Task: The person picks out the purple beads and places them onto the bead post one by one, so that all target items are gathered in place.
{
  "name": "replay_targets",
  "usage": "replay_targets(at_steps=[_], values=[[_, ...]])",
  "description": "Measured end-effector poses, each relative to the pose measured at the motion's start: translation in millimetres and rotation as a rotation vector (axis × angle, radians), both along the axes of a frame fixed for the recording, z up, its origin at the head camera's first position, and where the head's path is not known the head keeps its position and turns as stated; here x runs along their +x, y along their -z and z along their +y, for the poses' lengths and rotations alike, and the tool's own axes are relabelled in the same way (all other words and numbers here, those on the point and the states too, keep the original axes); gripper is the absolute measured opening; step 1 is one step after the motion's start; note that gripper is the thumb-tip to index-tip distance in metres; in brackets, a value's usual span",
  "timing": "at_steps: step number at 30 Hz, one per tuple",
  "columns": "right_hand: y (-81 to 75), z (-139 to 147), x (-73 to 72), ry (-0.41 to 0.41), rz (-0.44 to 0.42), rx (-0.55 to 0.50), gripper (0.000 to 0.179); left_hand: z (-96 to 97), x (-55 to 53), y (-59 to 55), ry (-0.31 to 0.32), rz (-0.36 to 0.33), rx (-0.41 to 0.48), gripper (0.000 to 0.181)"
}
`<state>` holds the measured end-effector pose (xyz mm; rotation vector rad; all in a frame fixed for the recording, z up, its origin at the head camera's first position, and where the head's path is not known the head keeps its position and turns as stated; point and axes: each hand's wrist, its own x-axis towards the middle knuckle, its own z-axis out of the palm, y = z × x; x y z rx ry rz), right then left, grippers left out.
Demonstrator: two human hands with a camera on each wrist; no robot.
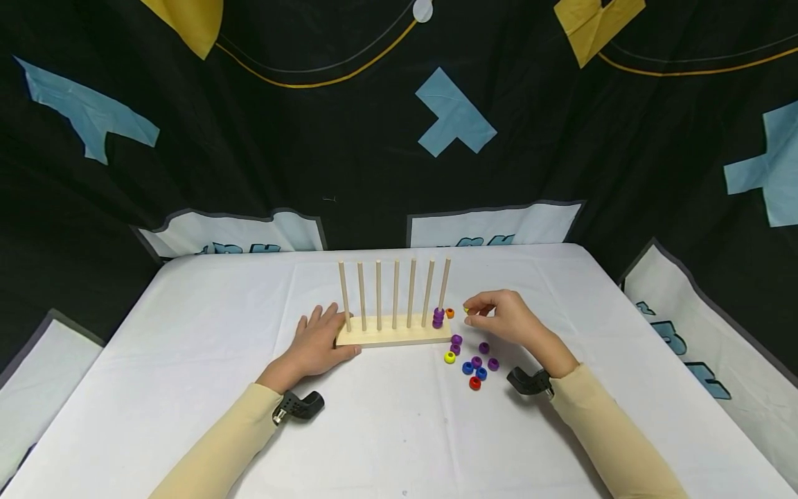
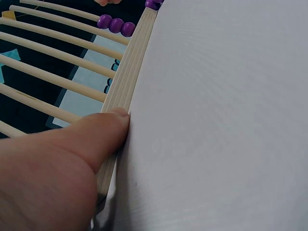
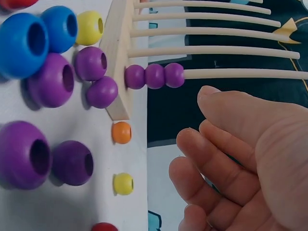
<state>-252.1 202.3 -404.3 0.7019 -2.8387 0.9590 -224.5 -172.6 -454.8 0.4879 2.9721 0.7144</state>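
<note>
A wooden peg stand [image 1: 391,336] has several upright pegs, and its rightmost peg carries three purple beads [image 1: 438,319]. My left hand [image 1: 310,350] holds the stand's left end, thumb [image 2: 108,130] along the front edge and index finger toward the back. Right of the stand, my right hand [image 1: 506,320] hovers with loosely bent fingers. A gap shows between its thumb and fingertips, with no bead there in the right wrist view. Nearest to it is a yellow bead [image 3: 123,184] on the table, partly covered by the fingertips in the head view. An orange bead [image 3: 121,132] lies beside the stand.
Loose beads lie in front of the stand's right end: a yellow one [image 1: 449,357], several purple ones [image 1: 493,364], blue ones [image 1: 467,369] and a red one [image 1: 475,383]. White cloth covers the table [image 1: 399,436]; a black curtain [image 1: 349,159] hangs behind.
</note>
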Motion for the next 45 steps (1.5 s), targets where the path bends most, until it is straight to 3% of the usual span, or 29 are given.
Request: replay_targets(at_steps=[15,21,45], values=[[9.4,4,1.8,0.009,-0.015,-0.025,0.023,0.7,0.0,-0.4,0.002,0.002,0.010,0.069],[13.0,2,2.8,-0.026,-0.020,-0.036,0.020,1.0,-0.3,0.8,0.000,0.004,0.002,0.070],[28.6,-7,1.1,-0.105,-0.162,0.021,0.023,0.1,0.1,0.5,0.001,0.001,-0.007,0.069]])
